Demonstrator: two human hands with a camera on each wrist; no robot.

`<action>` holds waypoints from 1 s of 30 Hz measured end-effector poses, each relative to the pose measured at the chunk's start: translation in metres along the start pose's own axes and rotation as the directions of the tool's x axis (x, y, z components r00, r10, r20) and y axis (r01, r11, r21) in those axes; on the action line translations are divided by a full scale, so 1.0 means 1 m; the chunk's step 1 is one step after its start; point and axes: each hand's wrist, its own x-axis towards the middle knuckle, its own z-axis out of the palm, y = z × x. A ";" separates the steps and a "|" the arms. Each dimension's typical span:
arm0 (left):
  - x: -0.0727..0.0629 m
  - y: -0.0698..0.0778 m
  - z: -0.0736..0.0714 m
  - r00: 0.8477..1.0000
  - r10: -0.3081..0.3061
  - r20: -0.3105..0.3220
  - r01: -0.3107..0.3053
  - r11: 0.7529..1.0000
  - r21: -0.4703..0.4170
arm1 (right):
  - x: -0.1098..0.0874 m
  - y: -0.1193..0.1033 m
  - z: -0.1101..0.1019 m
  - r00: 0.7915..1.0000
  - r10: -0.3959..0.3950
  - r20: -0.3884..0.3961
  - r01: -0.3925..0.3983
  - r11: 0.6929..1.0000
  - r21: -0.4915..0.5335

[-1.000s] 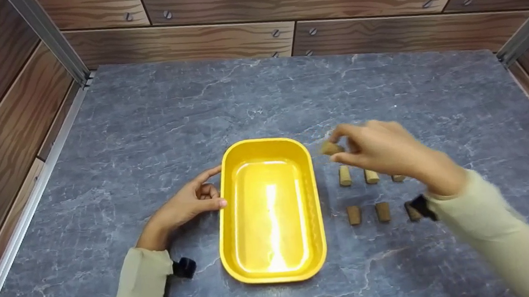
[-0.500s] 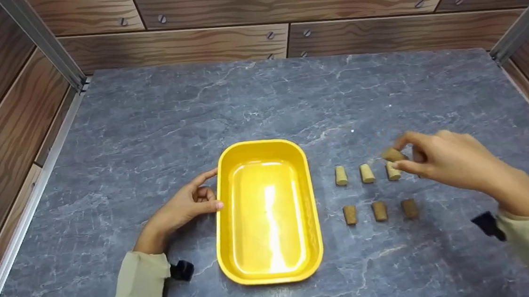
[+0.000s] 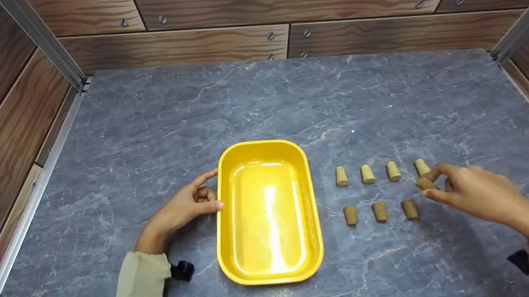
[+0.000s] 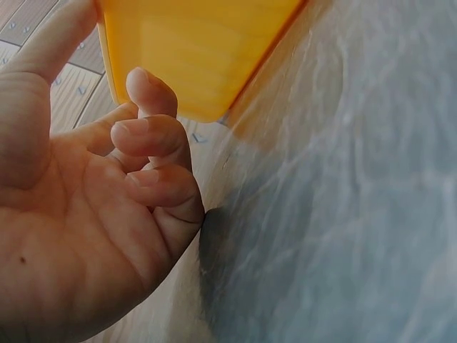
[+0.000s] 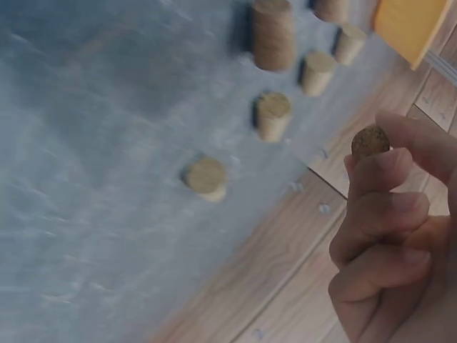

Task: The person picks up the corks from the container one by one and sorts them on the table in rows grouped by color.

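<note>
In the head view a yellow plastic tray point(image 3: 314, 210) stands on the grey marbled table. My left hand point(image 3: 184, 204) holds its left side, thumb on the rim and index finger at the outer wall; the other fingers curl inward away from it, as the left wrist view shows. My right hand point(image 3: 480, 193) pinches a brown cork stopper point(image 3: 424, 183) between thumb and fingertips, just over the table. Close behind it lies the rightmost pale cork stopper point(image 3: 421, 167), partly covered by the fingers. In the right wrist view the pinched cork shows its round end.
Right of the tray, pale corks lie in a back row, such as the one nearest the tray point(image 3: 341, 176). In front is a row of brown corks, its rightmost cork point(image 3: 410, 209) left of the right hand. Wood-patterned walls point(image 3: 218, 43) enclose the table.
My right hand has carried the brown cork from beside the tray's far right corner rightward and nearer, to the right end of the rows. The left hand stays at the tray.
</note>
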 end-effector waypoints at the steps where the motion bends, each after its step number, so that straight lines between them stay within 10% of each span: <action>1: 0.000 0.000 0.000 1.000 0.000 0.000 0.000 1.000 -0.003 | -0.001 0.002 0.003 1.000 0.010 -0.001 -0.010 1.000 0.010; 12: 0.000 0.000 0.000 1.000 0.008 -0.001 -0.008 1.000 -0.010 | -0.007 0.033 0.028 0.986 0.156 0.065 -0.161 0.984 0.073; 30: 0.000 -0.001 0.000 1.000 -0.006 -0.017 0.007 1.000 0.008 | -0.009 0.048 0.046 0.989 0.144 0.040 -0.146 0.987 0.065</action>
